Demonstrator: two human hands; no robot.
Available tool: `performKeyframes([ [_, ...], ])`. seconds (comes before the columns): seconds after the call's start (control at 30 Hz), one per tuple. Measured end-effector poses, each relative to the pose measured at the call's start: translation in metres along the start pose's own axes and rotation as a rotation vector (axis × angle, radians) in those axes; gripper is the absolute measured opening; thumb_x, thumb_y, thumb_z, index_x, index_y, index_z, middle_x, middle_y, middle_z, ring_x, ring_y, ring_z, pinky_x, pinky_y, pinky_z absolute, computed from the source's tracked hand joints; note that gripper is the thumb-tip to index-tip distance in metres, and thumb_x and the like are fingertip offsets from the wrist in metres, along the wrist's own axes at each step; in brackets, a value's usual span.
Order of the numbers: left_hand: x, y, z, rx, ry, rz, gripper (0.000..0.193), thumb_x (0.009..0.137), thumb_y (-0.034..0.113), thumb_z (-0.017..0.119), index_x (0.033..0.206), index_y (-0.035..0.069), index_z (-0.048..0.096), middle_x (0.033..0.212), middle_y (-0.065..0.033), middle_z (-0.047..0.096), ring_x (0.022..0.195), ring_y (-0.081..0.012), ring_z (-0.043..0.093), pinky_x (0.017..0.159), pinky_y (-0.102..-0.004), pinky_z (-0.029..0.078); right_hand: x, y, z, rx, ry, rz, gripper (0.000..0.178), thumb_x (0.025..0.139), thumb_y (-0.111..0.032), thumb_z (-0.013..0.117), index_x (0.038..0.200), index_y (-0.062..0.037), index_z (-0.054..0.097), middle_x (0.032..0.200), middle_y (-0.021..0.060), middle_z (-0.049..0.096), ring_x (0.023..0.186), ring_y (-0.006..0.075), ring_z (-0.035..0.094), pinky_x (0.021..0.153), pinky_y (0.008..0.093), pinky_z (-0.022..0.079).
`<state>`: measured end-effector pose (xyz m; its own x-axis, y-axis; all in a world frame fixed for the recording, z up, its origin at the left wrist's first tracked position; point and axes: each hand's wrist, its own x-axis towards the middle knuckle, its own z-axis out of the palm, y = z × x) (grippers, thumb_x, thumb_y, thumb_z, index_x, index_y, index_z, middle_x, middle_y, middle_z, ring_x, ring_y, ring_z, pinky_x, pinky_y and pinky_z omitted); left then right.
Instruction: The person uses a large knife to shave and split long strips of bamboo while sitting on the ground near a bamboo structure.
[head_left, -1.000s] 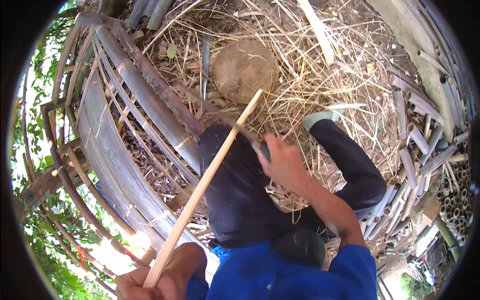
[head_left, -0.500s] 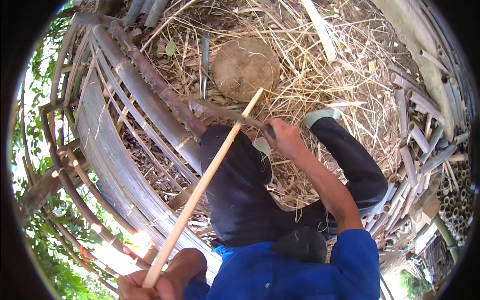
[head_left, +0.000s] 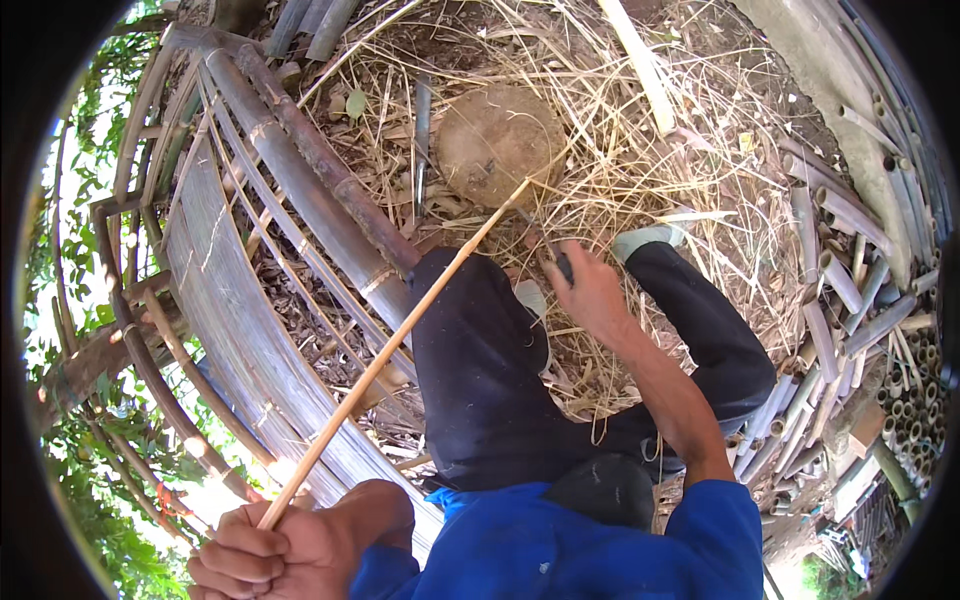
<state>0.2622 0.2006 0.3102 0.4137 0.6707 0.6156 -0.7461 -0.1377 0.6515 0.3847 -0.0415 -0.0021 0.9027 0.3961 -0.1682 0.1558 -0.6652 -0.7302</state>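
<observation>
My left hand [head_left: 250, 555], at the lower left, is closed round the near end of a long, pale bamboo strip [head_left: 375, 367]. The strip slants up and away across my left knee. Its far tip lies over a round wooden chopping block [head_left: 498, 145] on the ground. Closed on the dark handle of a knife [head_left: 562, 262], my right hand [head_left: 597, 300] is right of the strip's far end. The blade points up and left toward the tip, thin and hard to make out; whether it touches the strip I cannot tell.
At left runs a bamboo bench [head_left: 235, 290] with dark poles [head_left: 300, 170]. A long metal tool [head_left: 422, 140] lies left of the block. Pale shavings [head_left: 640, 150] litter the ground. Cut bamboo tubes [head_left: 850, 215] are stacked at right. My foot [head_left: 648, 238] is among the shavings.
My left hand has moved down and left with the bamboo strip, which now shows a narrower side. The knife has moved from across the strip toward its far tip, and its blade has swung.
</observation>
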Motion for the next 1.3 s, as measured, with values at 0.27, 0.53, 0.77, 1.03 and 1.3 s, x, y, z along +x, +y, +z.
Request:
performKeyframes([
  [0.27,-0.013,0.009,-0.004,0.05,0.008,0.005,0.044,0.108,0.043,0.051,0.08,0.01,0.044,0.069,0.0026,0.03,0.058,-0.0106,0.029,0.051,-0.0276,0.025,-0.046,-0.134,-0.036,0.144,-0.022,-0.405,0.022,0.091,-0.014,0.076,0.1,-0.0016,0.061,0.085,0.0156,0.061,0.066,0.0345,0.067,0.054,0.0404,0.056],
  [0.53,-0.015,0.012,-0.011,0.018,-0.046,-0.015,0.042,0.109,0.04,0.049,0.08,0.01,0.044,0.069,0.0026,0.028,0.06,-0.0108,0.029,0.053,-0.0265,0.024,-0.041,-0.119,-0.022,0.141,0.029,-0.391,0.019,0.09,-0.011,0.075,0.092,-0.0018,0.059,0.079,0.0146,0.06,0.063,0.0358,0.064,0.051,0.0427,0.053],
  [0.77,-0.015,-0.004,0.002,0.054,0.113,0.055,0.041,0.11,0.047,0.041,0.091,0.012,0.051,0.068,0.004,0.032,0.052,-0.0093,0.028,0.045,-0.0265,0.023,-0.025,-0.083,-0.004,0.02,0.071,-0.378,0.016,0.09,-0.012,0.07,0.101,-0.0061,0.061,0.081,0.0171,0.061,0.061,0.0343,0.068,0.052,0.0425,0.056],
  [1.03,-0.009,-0.005,0.005,0.002,-0.003,0.058,0.044,0.111,0.047,0.039,0.091,0.011,0.051,0.07,0.0043,0.032,0.056,-0.0099,0.027,0.047,-0.0274,0.024,0.004,0.086,0.041,-0.15,-0.037,0.045,0.021,0.095,-0.021,0.064,0.111,-0.008,0.057,0.091,0.0236,0.065,0.074,0.0469,0.067,0.068,0.0543,0.055],
  [1.3,-0.01,-0.014,0.025,-0.291,0.193,0.061,0.038,0.108,0.049,0.045,0.097,0.013,0.054,0.075,0.005,0.041,0.058,-0.0091,0.033,0.053,-0.0263,0.027,0.014,0.072,0.033,-0.078,-0.128,0.161,0.026,0.097,-0.022,0.063,0.111,-0.0053,0.047,0.079,0.0259,0.065,0.074,0.0489,0.065,0.067,0.0577,0.051],
])
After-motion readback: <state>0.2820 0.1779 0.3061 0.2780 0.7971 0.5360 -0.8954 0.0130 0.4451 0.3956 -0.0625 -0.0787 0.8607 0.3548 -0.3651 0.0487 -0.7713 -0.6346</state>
